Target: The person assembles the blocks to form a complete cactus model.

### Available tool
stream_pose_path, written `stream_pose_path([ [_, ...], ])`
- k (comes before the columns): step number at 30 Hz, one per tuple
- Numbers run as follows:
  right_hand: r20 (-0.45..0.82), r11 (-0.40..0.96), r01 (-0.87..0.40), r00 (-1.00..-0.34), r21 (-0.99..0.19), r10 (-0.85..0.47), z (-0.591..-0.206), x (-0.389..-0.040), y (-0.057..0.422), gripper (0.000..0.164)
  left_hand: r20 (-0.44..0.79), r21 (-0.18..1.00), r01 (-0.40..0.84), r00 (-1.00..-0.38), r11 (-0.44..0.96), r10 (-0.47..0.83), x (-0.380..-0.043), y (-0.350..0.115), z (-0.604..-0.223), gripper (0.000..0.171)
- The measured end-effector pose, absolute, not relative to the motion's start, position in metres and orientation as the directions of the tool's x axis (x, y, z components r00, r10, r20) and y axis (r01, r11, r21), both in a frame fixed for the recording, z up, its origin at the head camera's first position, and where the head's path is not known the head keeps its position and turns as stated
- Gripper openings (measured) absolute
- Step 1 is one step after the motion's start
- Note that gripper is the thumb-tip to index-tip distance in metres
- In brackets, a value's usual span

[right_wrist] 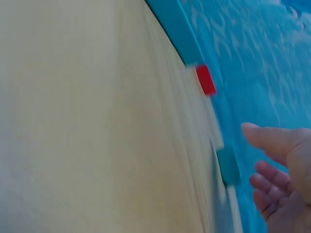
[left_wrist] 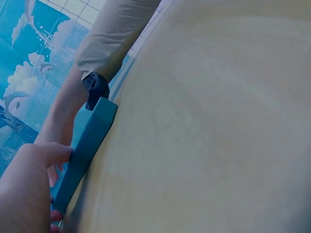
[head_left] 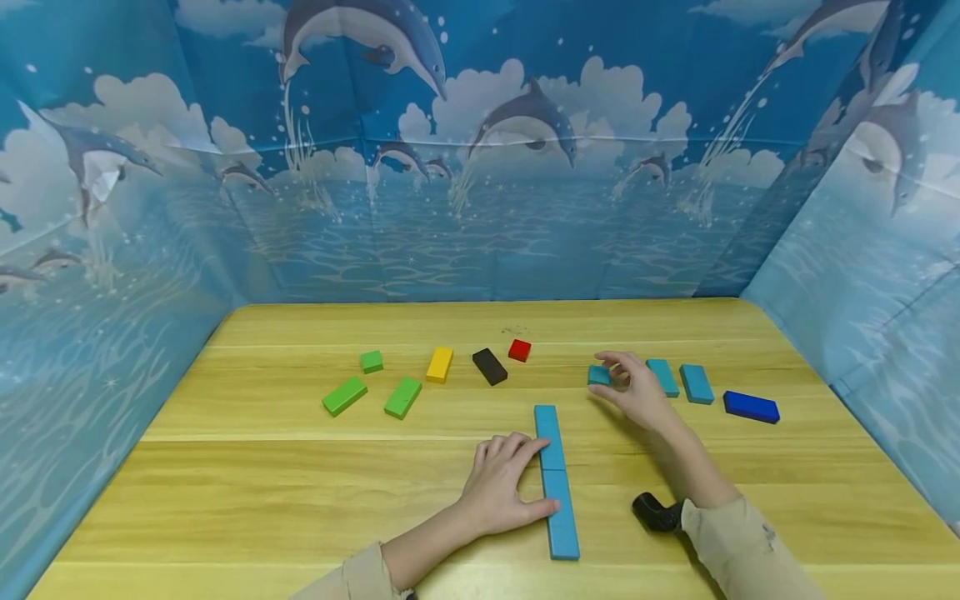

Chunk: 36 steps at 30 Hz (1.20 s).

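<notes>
Light blue blocks (head_left: 558, 492) lie end to end in a straight strip on the table. My left hand (head_left: 498, 487) rests beside the strip, its index fingertip on the far part and its thumb on the near part. The left wrist view shows the left thumb (left_wrist: 59, 153) against the side of a blue block (left_wrist: 87, 153). Farther back on the right, my right hand (head_left: 636, 390) is spread around a small light blue block (head_left: 598, 375), thumb and fingers on either side. In the right wrist view, a gap shows between the right thumb (right_wrist: 265, 138) and that block (right_wrist: 228, 166).
Right of my right hand lie two light blue blocks (head_left: 697, 384) and a dark blue block (head_left: 752, 407). Red (head_left: 519, 350), black (head_left: 490, 367), yellow (head_left: 440, 365) and several green blocks (head_left: 403, 398) lie farther left. A black device (head_left: 657, 512) sits at the right sleeve. Dolphin-print cloth (head_left: 495, 225) walls the table.
</notes>
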State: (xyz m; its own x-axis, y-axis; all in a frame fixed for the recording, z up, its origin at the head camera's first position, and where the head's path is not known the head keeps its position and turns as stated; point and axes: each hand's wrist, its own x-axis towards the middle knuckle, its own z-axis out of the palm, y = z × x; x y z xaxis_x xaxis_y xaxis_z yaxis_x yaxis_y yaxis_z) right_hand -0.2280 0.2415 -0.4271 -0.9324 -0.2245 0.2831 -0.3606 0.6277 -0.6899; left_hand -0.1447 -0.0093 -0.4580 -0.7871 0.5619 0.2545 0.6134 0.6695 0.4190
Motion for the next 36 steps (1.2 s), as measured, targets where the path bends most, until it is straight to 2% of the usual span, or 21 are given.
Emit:
stream_pose_path([
  [3,0.247,0.672,-0.319,-0.947,-0.668,-0.204,-0.434,-0.237,0.254,0.051,0.254,0.420,0.613,-0.787,0.669,0.562,-0.145,-0.009,-0.458,0.070],
  [9,0.138,0.653,-0.238,-0.970,-0.719,-0.201,-0.439,-0.243,0.264,0.051,0.249,0.423,0.610,-0.789,0.670,0.561,-0.145,-0.009,-0.457,0.070],
  [21,0.113,0.652,-0.204,-0.977,-0.730,-0.180,-0.441,-0.246,0.266,0.044,0.234,0.425,0.599,-0.797,0.679,0.556,-0.145,-0.009,-0.455,0.071],
  [27,0.139,0.612,-0.231,-0.971,-0.756,-0.195,-0.438,-0.247,0.252,0.039,0.226,0.426,0.596,-0.798,0.680,0.558,-0.145,-0.009,-0.454,0.072],
  [36,0.136,0.544,-0.295,-0.940,-0.786,-0.314,-0.438,-0.253,0.218,0.035,0.213,0.434,0.593,-0.799,0.678,0.563,-0.145,-0.009,-0.453,0.071],
])
